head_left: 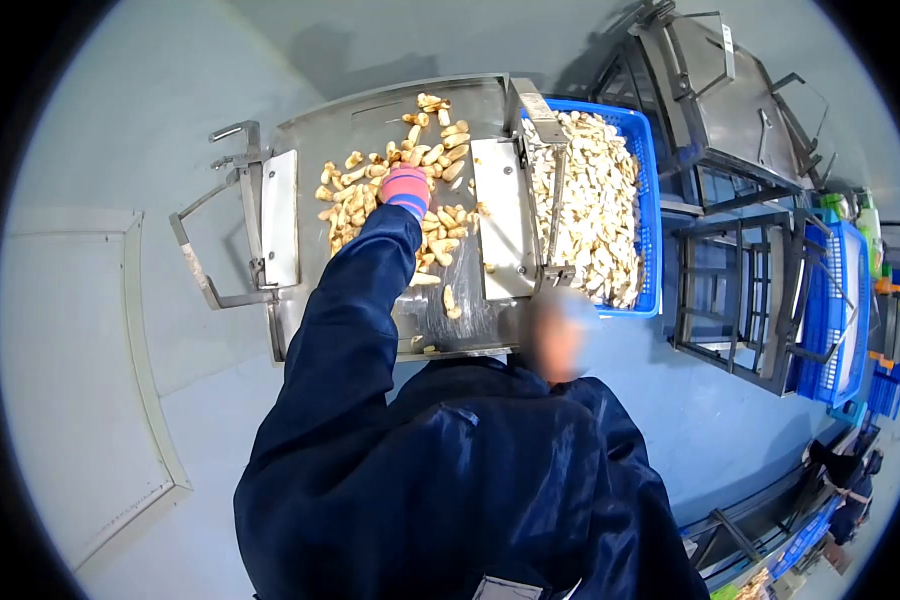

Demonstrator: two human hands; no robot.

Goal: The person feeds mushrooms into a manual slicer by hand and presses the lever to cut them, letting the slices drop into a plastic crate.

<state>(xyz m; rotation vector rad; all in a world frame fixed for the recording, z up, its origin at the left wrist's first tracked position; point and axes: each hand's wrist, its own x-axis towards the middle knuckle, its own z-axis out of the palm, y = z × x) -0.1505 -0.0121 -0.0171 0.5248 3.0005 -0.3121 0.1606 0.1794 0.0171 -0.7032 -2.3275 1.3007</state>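
Note:
My left hand, in a pink and purple striped glove, reaches into a pile of whole mushrooms with thick pale stems and brownish caps. Its fingertips are hidden from above, so what they grip does not show. My right hand is smeared by motion near the table's front edge. It is just below the lower end of a metal cutter arm beside a white board. A lone mushroom lies in front of the pile on the steel table.
A blue basket full of sliced mushrooms stands right of the board. Another white board with a metal arm is at the table's left end. Metal frames and stacked blue baskets stand farther right.

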